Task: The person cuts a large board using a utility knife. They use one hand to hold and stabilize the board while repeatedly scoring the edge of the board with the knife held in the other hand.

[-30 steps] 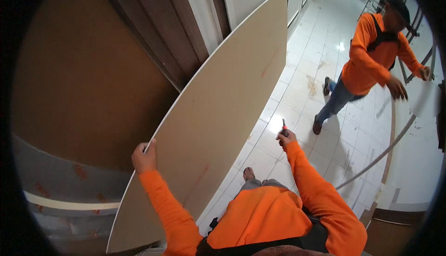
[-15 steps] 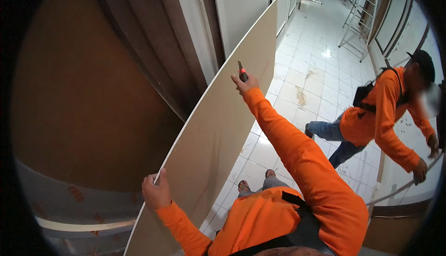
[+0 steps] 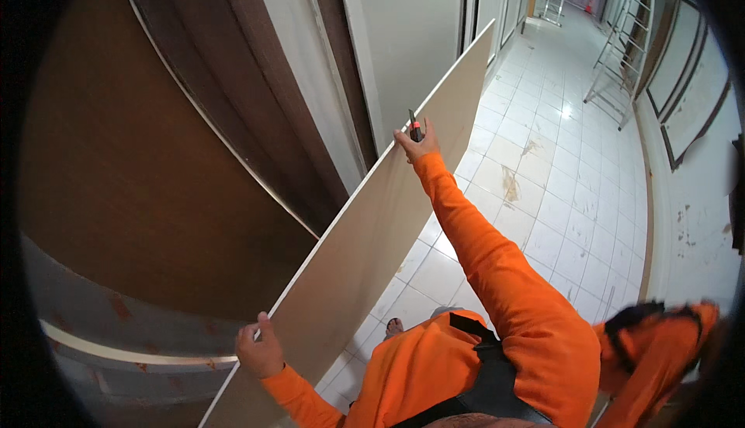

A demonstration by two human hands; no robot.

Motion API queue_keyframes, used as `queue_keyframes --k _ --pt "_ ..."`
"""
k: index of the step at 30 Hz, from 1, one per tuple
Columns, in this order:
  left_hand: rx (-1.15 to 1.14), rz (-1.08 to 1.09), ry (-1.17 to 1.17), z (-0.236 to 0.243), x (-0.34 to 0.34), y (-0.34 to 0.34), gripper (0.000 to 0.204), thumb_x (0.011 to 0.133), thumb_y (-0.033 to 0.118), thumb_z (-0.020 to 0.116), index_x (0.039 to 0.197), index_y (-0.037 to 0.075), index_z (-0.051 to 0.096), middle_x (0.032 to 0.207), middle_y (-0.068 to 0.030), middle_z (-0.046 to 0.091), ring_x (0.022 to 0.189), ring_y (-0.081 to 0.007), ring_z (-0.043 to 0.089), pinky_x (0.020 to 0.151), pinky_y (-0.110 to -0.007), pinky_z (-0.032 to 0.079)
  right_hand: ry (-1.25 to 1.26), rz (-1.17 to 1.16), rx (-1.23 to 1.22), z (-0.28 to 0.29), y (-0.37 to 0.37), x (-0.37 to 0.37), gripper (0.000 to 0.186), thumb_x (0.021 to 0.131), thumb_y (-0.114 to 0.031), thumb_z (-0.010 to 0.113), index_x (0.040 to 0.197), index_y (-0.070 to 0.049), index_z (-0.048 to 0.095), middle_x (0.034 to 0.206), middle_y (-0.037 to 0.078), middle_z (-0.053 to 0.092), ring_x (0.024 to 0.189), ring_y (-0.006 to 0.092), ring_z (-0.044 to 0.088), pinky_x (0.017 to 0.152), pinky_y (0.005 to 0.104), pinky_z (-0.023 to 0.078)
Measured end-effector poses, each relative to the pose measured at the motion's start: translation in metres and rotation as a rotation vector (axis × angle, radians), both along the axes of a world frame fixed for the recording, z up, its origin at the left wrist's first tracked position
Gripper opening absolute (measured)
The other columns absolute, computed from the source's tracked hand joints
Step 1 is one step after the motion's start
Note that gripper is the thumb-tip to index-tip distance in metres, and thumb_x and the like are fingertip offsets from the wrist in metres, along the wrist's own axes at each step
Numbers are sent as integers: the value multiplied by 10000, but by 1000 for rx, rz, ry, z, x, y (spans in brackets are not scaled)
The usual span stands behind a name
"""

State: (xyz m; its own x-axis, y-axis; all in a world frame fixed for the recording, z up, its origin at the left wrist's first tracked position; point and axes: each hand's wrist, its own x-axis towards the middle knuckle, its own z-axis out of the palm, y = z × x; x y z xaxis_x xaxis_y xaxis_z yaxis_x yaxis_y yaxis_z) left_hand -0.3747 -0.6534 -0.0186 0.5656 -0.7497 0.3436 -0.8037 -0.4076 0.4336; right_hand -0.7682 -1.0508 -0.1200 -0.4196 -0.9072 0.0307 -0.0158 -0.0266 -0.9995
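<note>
A long beige board (image 3: 365, 265) stands on its edge in front of me, its pale top edge running from the lower left to the upper middle. At the near end my left hand (image 3: 261, 347) is closed over that top edge. My right hand (image 3: 417, 145) is farther along the same edge, fingers against the board. In it is a utility knife (image 3: 417, 130) with a dark handle and a red collar, its blade pointing up. The board hides its own far side and lower left.
A brown panel (image 3: 147, 195) and dark trim lie to the left. White floor tiles (image 3: 535, 172) lead down a corridor with a tall stepladder (image 3: 625, 48) on the right and a smaller ladder (image 3: 554, 1) far off. A person in orange (image 3: 660, 358) bends close at my right.
My right hand has come onto the board's top edge with the knife. The view has shifted, and the other person has moved nearer, to the lower right. My left hand still holds the board.
</note>
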Motion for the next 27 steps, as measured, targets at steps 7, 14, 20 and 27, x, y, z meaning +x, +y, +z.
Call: queue_keyframes --k 7,14,20,27 --pt "-849 296 38 1 -74 7 252 1004 201 672 1005 -45 723 947 -138 727 888 -226 666 862 -418 529 -85 116 -57 52 25 -27 1015 804 -381 888 1576 -10 344 1066 79 624 870 161 612 717 320 550" --pt "-690 629 1086 -53 -253 39 406 1069 327 496 1318 39 638 1176 -143 703 969 -215 670 882 -359 552 -70 368 -89 15 22 -74 283 943 -193 750 1176 -87 631 944 10 620 618 93 548 498 261 498" --pt "-929 228 1693 -30 -323 -24 955 996 655 546 1672 156 94 1609 -253 399 1382 -395 532 1086 -517 472 -116 317 -143 49 9 -156 343 991 -381 737 1143 -93 630 738 29 632 469 101 536 408 242 421" --pt "-801 183 1780 -18 -345 -15 1000 975 659 600 1640 76 133 1637 -266 328 1413 -429 494 1134 -520 441 -149 242 -12 44 92 -196 449 915 -319 839 1190 -96 563 809 73 607 516 154 500 443 303 373"
